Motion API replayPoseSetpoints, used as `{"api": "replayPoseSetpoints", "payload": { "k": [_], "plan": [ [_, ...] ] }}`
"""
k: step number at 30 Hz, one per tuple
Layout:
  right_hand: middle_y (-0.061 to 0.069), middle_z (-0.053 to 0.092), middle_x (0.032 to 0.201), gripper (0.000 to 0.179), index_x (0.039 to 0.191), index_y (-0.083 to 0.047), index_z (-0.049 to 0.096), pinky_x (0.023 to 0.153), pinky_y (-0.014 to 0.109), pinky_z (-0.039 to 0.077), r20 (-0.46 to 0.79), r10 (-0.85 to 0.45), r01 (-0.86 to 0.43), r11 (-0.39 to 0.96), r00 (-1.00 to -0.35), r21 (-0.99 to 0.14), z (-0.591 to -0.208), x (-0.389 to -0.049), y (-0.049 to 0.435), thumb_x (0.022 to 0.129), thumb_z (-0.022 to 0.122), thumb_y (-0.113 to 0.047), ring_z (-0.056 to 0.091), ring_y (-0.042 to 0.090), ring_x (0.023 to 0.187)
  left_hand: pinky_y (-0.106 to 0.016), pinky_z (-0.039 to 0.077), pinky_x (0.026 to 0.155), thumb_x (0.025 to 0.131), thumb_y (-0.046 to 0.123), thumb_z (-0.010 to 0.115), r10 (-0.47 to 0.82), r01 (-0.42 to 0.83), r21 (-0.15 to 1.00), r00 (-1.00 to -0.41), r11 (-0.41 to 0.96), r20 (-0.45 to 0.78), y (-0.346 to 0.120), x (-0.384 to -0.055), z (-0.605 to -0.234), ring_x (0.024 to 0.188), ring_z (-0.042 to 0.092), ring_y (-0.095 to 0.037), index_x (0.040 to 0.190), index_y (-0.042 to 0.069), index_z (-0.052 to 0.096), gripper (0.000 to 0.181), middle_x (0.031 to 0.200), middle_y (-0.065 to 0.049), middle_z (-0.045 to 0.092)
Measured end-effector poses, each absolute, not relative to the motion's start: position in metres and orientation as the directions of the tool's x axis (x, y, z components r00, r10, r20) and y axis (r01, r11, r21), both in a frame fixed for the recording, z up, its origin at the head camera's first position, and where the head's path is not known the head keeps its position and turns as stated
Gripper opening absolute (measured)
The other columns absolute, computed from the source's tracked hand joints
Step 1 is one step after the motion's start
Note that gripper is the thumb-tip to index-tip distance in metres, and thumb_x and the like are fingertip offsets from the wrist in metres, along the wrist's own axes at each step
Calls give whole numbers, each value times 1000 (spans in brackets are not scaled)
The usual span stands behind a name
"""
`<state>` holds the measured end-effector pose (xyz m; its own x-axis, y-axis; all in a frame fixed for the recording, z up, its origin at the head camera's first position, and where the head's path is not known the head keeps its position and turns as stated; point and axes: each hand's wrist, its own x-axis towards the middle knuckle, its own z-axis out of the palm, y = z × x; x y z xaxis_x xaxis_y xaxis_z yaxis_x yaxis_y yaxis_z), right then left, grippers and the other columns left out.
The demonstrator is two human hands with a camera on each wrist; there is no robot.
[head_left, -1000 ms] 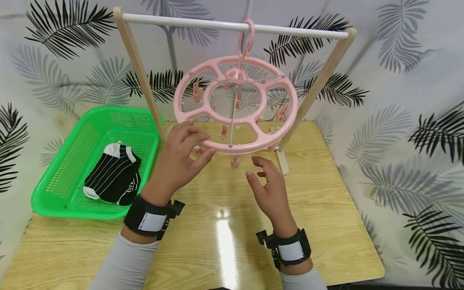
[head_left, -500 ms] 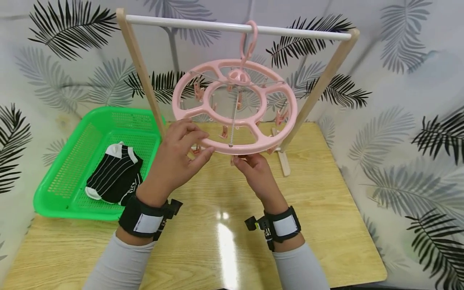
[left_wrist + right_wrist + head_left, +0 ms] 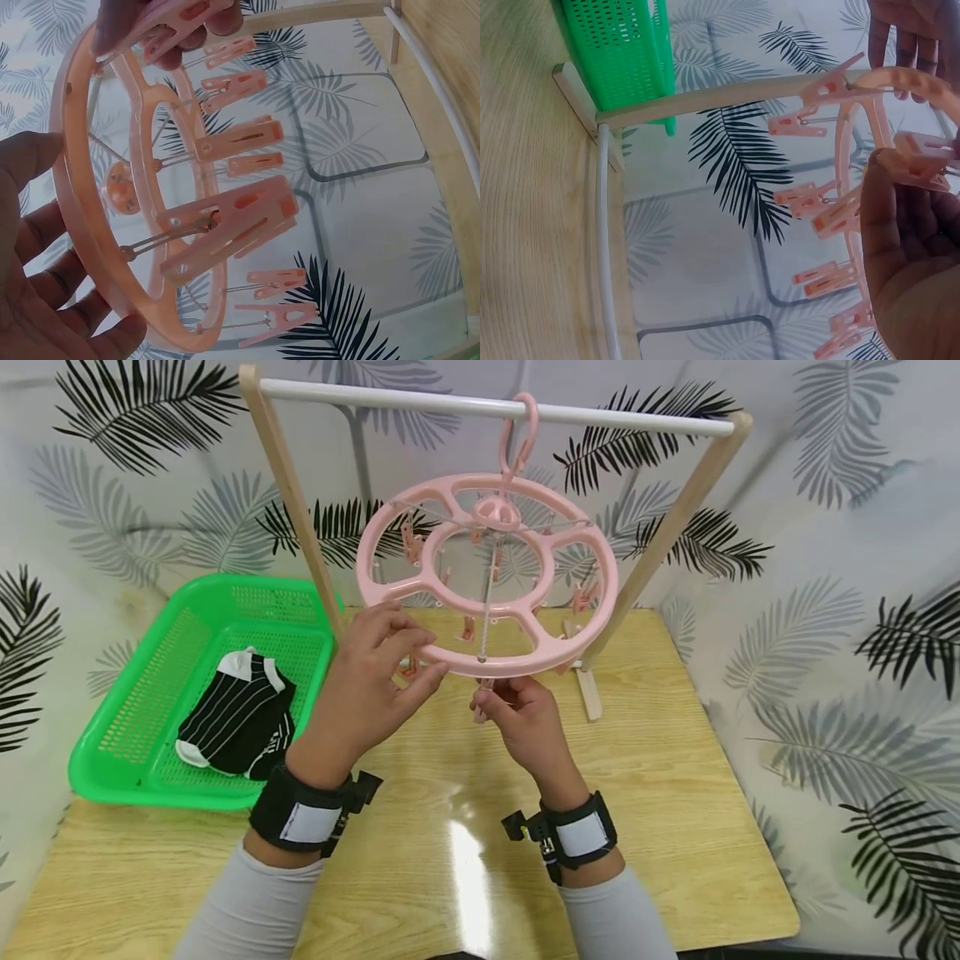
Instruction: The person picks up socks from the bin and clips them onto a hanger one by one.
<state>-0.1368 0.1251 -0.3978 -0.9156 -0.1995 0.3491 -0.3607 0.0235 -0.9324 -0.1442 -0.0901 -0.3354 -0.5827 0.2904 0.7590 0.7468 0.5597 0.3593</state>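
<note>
A round pink clip hanger (image 3: 551, 653) hangs tilted from a white bar, with pink clothespins dangling under its rings. At the near left of its rim, my left hand (image 3: 367, 681) holds on, fingers over the rim and thumb along the front edge. Under the front rim my right hand (image 3: 528, 722) pinches a clothespin (image 3: 480, 713) between thumb and fingers. The right wrist view shows the thumb pressed on that clothespin (image 3: 919, 174). Its string still joins the hanger. Several other clothespins (image 3: 244, 225) hang free in the left wrist view.
A green basket (image 3: 112, 735) stands on the left of the wooden table (image 3: 660, 827), with black-and-white striped socks (image 3: 236, 714) in it. The rack has a white bar (image 3: 405, 397) and wooden posts (image 3: 675, 527). A leaf-patterned wall covering (image 3: 810, 610) lies behind.
My right hand has moved up and left from beside the hanger and taken hold of the clothespin under the front rim. The left hand has stayed on the rim.
</note>
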Motion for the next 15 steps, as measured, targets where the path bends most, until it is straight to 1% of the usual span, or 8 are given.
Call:
{"api": "replayPoseSetpoints", "payload": {
  "k": [1,5,8,9,11,12,14,15],
  "plan": [
    [11,61,81,9,100,5,64,66,30,53,348,-193,-364,49,-917,-930,-397,-136,124,97,63,-3,63,17,73,-45,33,111,83,20,81,291,741,359,-588,567,755,-90,-144,-336,111,54,-37,98,-3,71,29,102,-16,61],
    [16,63,78,11,100,6,66,63,29,51,341,-175,-364,126,-924,-923,-395,-135,119,99,58,-2,62,17,71,-46,36,106,82,18,83,286,728,363,-600,581,747,-93,-142,-339,114,52,-38,102,-4,72,31,107,-19,60],
    [19,63,79,11,101,7,64,64,29,52,312,-180,-337,129,-933,-933,-396,-135,117,100,56,-2,62,17,72,-48,36,107,83,15,82,214,711,424,-619,561,755,-103,-141,-344,121,50,-39,105,-4,71,31,115,-22,58],
    [20,63,79,11,100,7,63,65,29,53,297,-181,-321,127,-938,-938,-396,-134,117,100,55,-1,62,17,72,-47,38,105,84,13,80,159,688,473,-642,550,750,-109,-142,-346,122,50,-38,106,-4,70,29,118,-22,58],
    [19,63,81,12,100,7,61,67,29,55,271,-181,-295,117,-945,-948,-398,-133,118,101,55,-2,63,15,74,-45,42,103,89,12,74,11,600,627,-727,496,687,-127,-147,-351,123,51,-31,108,-4,69,25,122,-19,58],
    [19,63,83,12,100,7,61,68,29,56,262,-180,-284,110,-948,-952,-399,-133,119,101,55,-3,63,15,75,-41,43,101,92,14,71,-73,523,718,-783,459,618,-139,-151,-354,123,51,-25,109,-2,69,24,123,-14,59],
    [19,63,85,14,101,6,61,71,30,57,248,-178,-269,104,-952,-957,-400,-132,120,102,54,-6,64,14,76,-33,44,94,98,22,64,-210,322,890,-893,323,399,-168,-163,-360,114,52,-15,112,3,68,24,121,-4,58],
    [20,63,86,15,102,6,61,71,30,57,251,-176,-271,102,-952,-957,-401,-131,121,102,55,-8,64,15,77,-30,44,89,100,26,61,-267,210,940,-921,270,283,-183,-171,-365,107,52,-12,112,6,67,25,118,0,57]
  ]
}}
